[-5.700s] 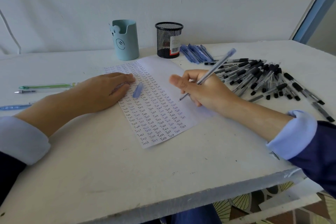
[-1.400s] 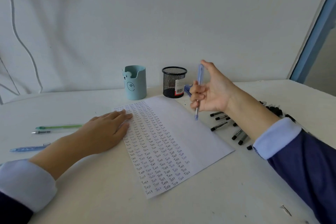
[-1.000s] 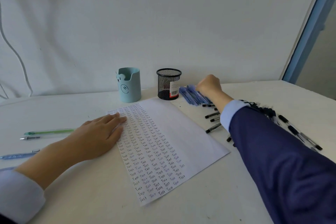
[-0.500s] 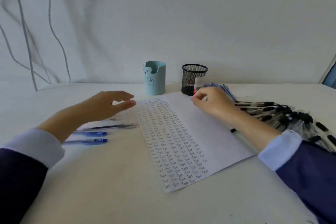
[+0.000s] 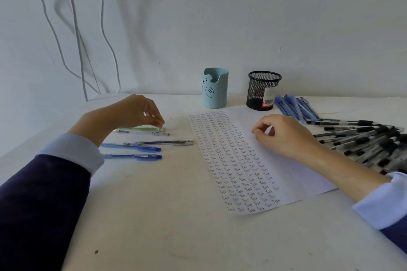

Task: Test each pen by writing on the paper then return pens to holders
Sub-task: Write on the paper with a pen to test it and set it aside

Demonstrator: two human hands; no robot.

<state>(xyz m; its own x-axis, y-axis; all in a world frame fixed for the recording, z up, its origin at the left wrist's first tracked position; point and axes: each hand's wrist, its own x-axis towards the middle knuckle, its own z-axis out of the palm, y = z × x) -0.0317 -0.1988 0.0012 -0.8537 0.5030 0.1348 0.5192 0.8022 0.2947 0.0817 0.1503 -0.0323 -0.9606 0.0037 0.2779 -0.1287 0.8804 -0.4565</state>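
Observation:
A sheet of paper (image 5: 237, 160) filled with rows of the word "Test" lies in the middle of the white table (image 5: 176, 226). At the back stand a light blue bear holder (image 5: 214, 90) and a black mesh holder (image 5: 263, 90), with no pens showing above either rim. My left hand (image 5: 130, 112) reaches left of the paper and pinches the right end of a green pen (image 5: 141, 128) that lies on the table. Loosely curled, my right hand (image 5: 284, 136) rests on the paper and holds nothing.
Near the green pen lie a grey pen (image 5: 158, 142) and two blue pens (image 5: 132, 147). Several blue pens (image 5: 295, 108) lie by the mesh holder, and a large pile of black-capped pens (image 5: 363, 141) covers the right side. White cables (image 5: 74, 28) hang on the wall.
My right hand laid the blue pen on the blue pile and came back onto the paper. My left hand left the paper, moved left and closed its fingertips on the green pen.

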